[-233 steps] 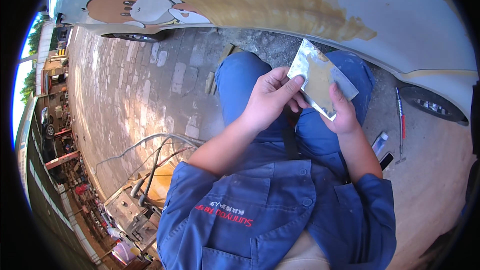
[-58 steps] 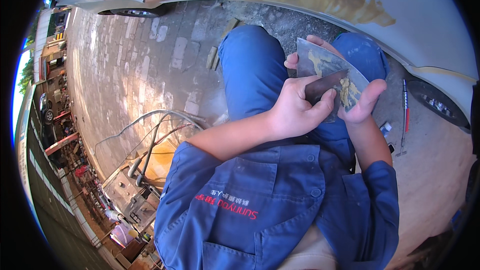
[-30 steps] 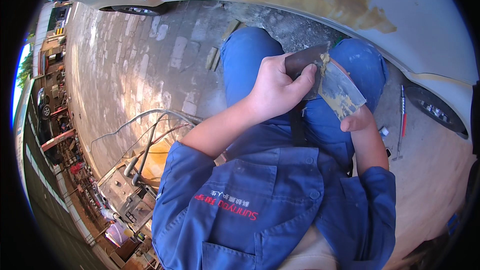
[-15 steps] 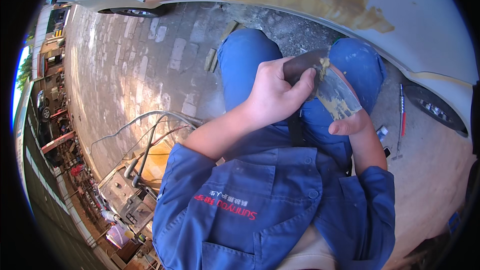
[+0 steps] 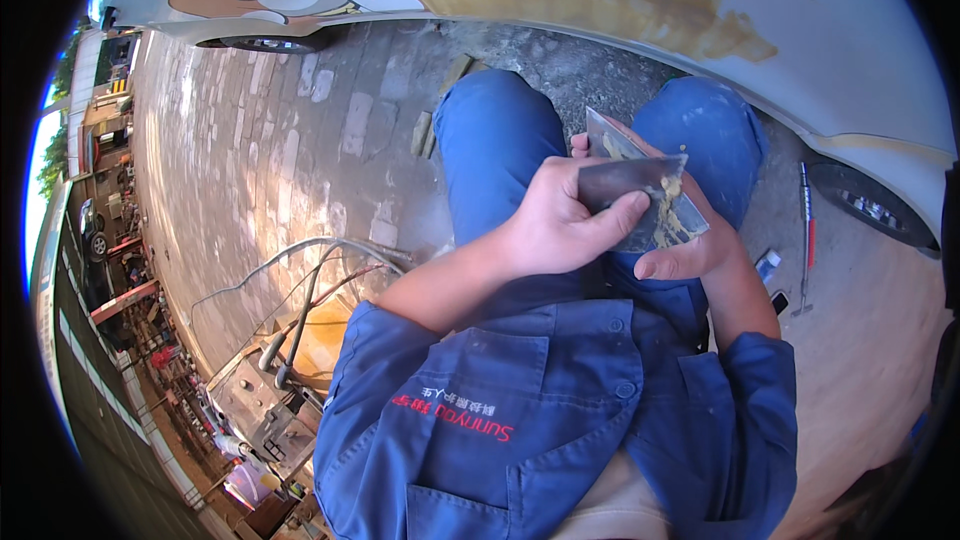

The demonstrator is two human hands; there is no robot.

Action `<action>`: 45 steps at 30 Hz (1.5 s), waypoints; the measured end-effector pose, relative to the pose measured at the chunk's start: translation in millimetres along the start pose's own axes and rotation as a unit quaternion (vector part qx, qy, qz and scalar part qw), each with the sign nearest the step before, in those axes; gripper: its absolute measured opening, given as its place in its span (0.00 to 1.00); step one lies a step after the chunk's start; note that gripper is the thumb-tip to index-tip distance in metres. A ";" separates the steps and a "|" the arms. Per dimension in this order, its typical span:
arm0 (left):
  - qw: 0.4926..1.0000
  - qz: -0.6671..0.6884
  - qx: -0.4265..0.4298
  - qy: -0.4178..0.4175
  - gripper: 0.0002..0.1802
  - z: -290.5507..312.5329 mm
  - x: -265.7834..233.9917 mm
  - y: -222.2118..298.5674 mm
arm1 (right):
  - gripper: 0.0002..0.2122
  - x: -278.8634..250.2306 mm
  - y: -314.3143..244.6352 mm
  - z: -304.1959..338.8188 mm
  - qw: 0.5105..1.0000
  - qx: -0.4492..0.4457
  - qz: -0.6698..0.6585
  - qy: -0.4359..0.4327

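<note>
In the head view, grips a dark, flat, rectangular scraper point(image 5: 615, 182) between thumb and curled fingers of the left hand point(image 5: 560, 225), over a grey, angular metal plate point(image 5: 690, 212) smeared with tan paste point(image 5: 669, 202). Holds that plate in the right hand point(image 5: 697, 258), with fingers mostly hidden beneath. Seems to be working paste between both, probably calling for a level plate under the fingertips.

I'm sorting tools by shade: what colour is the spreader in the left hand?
Dark greyish brown; the spreader shows best in the head view.
</note>
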State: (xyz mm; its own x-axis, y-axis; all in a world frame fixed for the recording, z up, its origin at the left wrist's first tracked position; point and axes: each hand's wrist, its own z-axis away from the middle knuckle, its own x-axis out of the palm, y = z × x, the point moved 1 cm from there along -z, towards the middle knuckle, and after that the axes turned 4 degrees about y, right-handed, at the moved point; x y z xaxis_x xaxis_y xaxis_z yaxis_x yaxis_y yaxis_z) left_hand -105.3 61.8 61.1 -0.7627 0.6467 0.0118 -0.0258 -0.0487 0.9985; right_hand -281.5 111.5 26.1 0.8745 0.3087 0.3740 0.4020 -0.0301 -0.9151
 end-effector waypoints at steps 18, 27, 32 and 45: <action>0.891 0.443 -0.096 0.000 0.27 -24.1 -56.9 -42.9 | 0.29 -7.4 -18.2 9.1 0.941 -0.016 0.336 0.035; 0.886 0.421 -0.130 -0.145 0.22 -12.7 -34.5 -26.9 | 0.43 -12.1 22.9 1.2 0.971 -0.053 0.030 0.230; 0.881 0.416 -0.186 -0.125 0.20 -9.7 -16.9 -17.9 | 0.62 -3.9 10.1 15.0 0.980 0.050 -0.173 0.088; 0.968 0.164 -0.026 0.187 0.10 -10.2 -17.7 -15.2 | 0.58 12.5 -1.9 18.7 0.974 0.046 -0.177 0.133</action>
State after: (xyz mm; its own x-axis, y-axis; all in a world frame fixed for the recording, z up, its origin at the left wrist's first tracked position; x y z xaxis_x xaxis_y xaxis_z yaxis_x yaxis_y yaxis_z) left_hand -97.9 43.4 45.1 -0.9157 0.2696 0.2978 0.2323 -0.2496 0.9401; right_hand -276.3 133.2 29.7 0.7302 0.0266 0.6827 0.6754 0.1229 -0.7272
